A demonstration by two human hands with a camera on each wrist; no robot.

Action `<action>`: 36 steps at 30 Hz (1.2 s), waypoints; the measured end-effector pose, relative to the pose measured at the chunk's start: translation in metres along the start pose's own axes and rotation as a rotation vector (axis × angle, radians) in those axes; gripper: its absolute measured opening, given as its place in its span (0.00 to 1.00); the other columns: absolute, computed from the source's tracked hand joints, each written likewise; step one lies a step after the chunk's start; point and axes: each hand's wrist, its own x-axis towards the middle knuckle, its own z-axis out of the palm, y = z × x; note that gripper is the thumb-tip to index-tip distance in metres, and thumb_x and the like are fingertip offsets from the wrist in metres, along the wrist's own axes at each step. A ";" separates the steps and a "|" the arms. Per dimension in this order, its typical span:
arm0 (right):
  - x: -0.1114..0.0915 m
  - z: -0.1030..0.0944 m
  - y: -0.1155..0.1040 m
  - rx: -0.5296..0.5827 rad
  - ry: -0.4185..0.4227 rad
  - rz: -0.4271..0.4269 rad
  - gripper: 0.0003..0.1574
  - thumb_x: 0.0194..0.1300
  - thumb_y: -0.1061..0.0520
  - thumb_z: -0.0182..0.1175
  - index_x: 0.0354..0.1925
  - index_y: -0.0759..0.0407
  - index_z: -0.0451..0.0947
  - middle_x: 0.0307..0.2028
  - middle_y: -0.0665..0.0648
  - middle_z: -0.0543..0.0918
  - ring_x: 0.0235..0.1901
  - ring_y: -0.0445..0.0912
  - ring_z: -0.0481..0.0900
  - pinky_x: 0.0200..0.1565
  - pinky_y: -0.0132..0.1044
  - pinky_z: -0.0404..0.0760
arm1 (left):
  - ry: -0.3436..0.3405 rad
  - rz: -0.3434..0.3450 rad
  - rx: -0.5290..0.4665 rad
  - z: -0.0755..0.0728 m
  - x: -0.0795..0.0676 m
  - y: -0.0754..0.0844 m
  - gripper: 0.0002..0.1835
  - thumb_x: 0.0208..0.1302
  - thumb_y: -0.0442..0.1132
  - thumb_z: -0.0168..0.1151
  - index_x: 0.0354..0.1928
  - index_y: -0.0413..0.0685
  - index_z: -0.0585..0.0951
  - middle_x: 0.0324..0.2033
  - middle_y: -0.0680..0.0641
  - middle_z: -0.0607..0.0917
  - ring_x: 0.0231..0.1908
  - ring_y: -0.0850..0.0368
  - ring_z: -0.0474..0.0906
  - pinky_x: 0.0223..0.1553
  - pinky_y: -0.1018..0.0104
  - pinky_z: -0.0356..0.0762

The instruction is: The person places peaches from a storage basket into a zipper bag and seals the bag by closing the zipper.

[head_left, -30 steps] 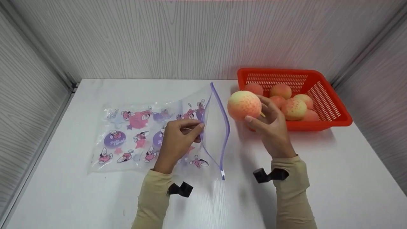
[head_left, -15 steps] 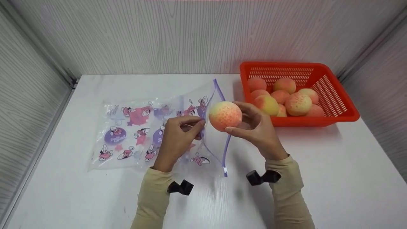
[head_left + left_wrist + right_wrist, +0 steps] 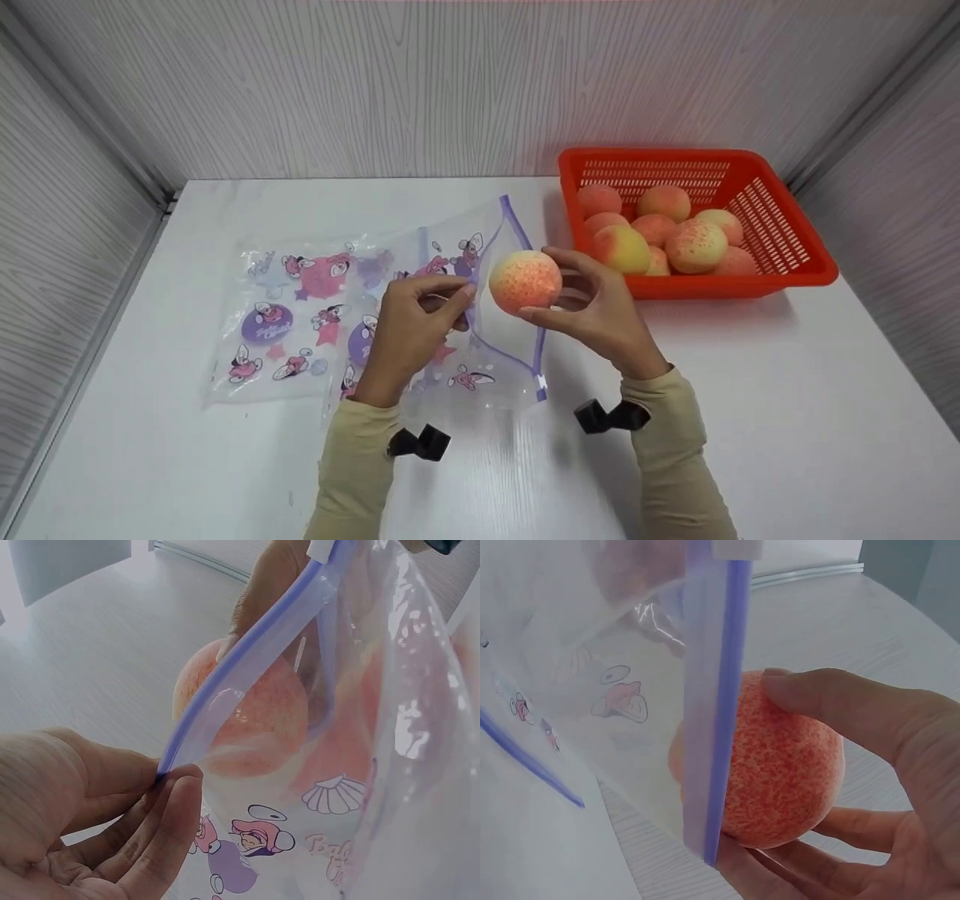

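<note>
My left hand [image 3: 416, 322] pinches the near edge of a clear zip bag [image 3: 471, 377] with purple strips and pink cartoon prints. The bag's mouth gapes to the right, and a white slider [image 3: 541, 382] sits near its lower corner. My right hand [image 3: 604, 311] holds a red-and-yellow peach [image 3: 525, 283] between thumb and fingers at that mouth. In the left wrist view, the peach [image 3: 247, 720] shows through the clear film behind the purple strip. A purple strip [image 3: 724, 705] crosses in front of the peach's left side in the right wrist view.
A red slotted basket [image 3: 720, 289] with several peaches [image 3: 696, 246] stands at the back right. Printed clear plastic [image 3: 262, 367] lies flat on the white table [image 3: 480, 487] at left. Pale wood-grain panels [image 3: 375, 90] enclose the back and sides.
My right hand has carried the peach leftward and slightly down, from beside the basket to the bag's mouth. My left hand keeps its pinch and has shifted slightly left with the bag's edge.
</note>
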 end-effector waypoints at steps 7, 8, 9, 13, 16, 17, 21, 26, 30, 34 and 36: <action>0.000 0.002 0.000 -0.111 -0.024 -0.008 0.48 0.49 0.55 0.82 0.66 0.60 0.74 0.55 0.57 0.82 0.51 0.52 0.83 0.55 0.47 0.84 | -0.006 0.045 0.007 0.002 0.002 0.000 0.09 0.68 0.35 0.67 0.45 0.37 0.88 0.34 0.45 0.88 0.27 0.52 0.86 0.35 0.63 0.88; 0.000 0.002 0.000 -0.117 -0.025 -0.012 0.48 0.49 0.55 0.82 0.66 0.60 0.74 0.55 0.57 0.82 0.51 0.52 0.83 0.55 0.47 0.84 | -0.008 0.049 0.008 0.002 0.002 0.000 0.09 0.68 0.34 0.67 0.45 0.37 0.88 0.34 0.45 0.88 0.27 0.53 0.86 0.36 0.63 0.88; 0.000 0.002 0.001 -0.121 -0.025 -0.017 0.48 0.48 0.55 0.82 0.66 0.60 0.74 0.55 0.57 0.82 0.51 0.52 0.82 0.55 0.47 0.83 | -0.011 0.051 0.012 0.002 0.002 0.000 0.09 0.68 0.35 0.67 0.45 0.37 0.88 0.34 0.45 0.88 0.27 0.53 0.86 0.36 0.63 0.88; 0.000 0.004 0.001 -0.125 -0.037 -0.038 0.47 0.50 0.55 0.82 0.66 0.60 0.74 0.56 0.58 0.81 0.52 0.52 0.82 0.55 0.47 0.83 | -0.021 0.064 0.003 0.003 0.003 0.000 0.08 0.68 0.35 0.67 0.45 0.38 0.88 0.33 0.46 0.88 0.27 0.52 0.86 0.36 0.63 0.88; 0.001 0.005 0.001 -0.077 -0.031 -0.057 0.40 0.57 0.56 0.77 0.65 0.61 0.75 0.58 0.58 0.81 0.53 0.51 0.82 0.56 0.45 0.83 | -0.014 0.068 -0.033 0.003 0.003 0.000 0.08 0.68 0.34 0.67 0.45 0.38 0.89 0.33 0.45 0.89 0.27 0.50 0.86 0.34 0.61 0.88; 0.001 0.005 0.000 -0.051 -0.024 -0.065 0.37 0.59 0.57 0.75 0.64 0.62 0.76 0.58 0.58 0.81 0.53 0.51 0.83 0.57 0.43 0.83 | -0.011 0.069 -0.043 0.002 0.002 -0.001 0.08 0.68 0.34 0.67 0.44 0.38 0.89 0.33 0.45 0.89 0.27 0.50 0.86 0.34 0.61 0.88; 0.001 0.000 -0.002 0.071 0.034 -0.097 0.27 0.66 0.62 0.68 0.61 0.67 0.77 0.56 0.60 0.83 0.51 0.53 0.84 0.54 0.42 0.84 | -0.007 0.086 -0.056 0.001 0.002 -0.002 0.08 0.69 0.33 0.66 0.44 0.37 0.88 0.33 0.41 0.88 0.27 0.50 0.87 0.33 0.61 0.88; -0.002 -0.011 -0.003 0.134 0.110 -0.123 0.23 0.67 0.64 0.67 0.59 0.66 0.79 0.54 0.62 0.83 0.51 0.54 0.84 0.51 0.43 0.86 | 0.002 0.072 -0.036 0.001 0.001 -0.002 0.07 0.68 0.34 0.67 0.44 0.38 0.89 0.32 0.43 0.87 0.28 0.51 0.86 0.34 0.63 0.88; -0.005 -0.021 -0.002 0.151 0.178 -0.162 0.20 0.67 0.63 0.66 0.57 0.67 0.79 0.52 0.64 0.83 0.51 0.56 0.82 0.51 0.44 0.86 | 0.009 0.058 -0.025 0.000 -0.001 -0.001 0.07 0.68 0.34 0.68 0.43 0.40 0.89 0.31 0.45 0.87 0.28 0.51 0.86 0.34 0.63 0.88; -0.007 -0.031 -0.002 0.193 0.276 -0.184 0.22 0.67 0.63 0.67 0.57 0.69 0.78 0.52 0.67 0.82 0.49 0.59 0.82 0.47 0.44 0.87 | 0.007 0.063 -0.024 -0.002 -0.001 0.000 0.07 0.68 0.35 0.68 0.44 0.40 0.89 0.32 0.45 0.87 0.28 0.50 0.85 0.34 0.63 0.88; -0.007 -0.039 -0.003 0.190 0.340 -0.190 0.23 0.66 0.63 0.67 0.58 0.68 0.77 0.52 0.67 0.82 0.50 0.59 0.82 0.47 0.42 0.87 | 0.007 0.055 -0.025 -0.002 -0.002 -0.001 0.07 0.68 0.35 0.68 0.43 0.40 0.89 0.32 0.45 0.87 0.28 0.50 0.85 0.34 0.63 0.88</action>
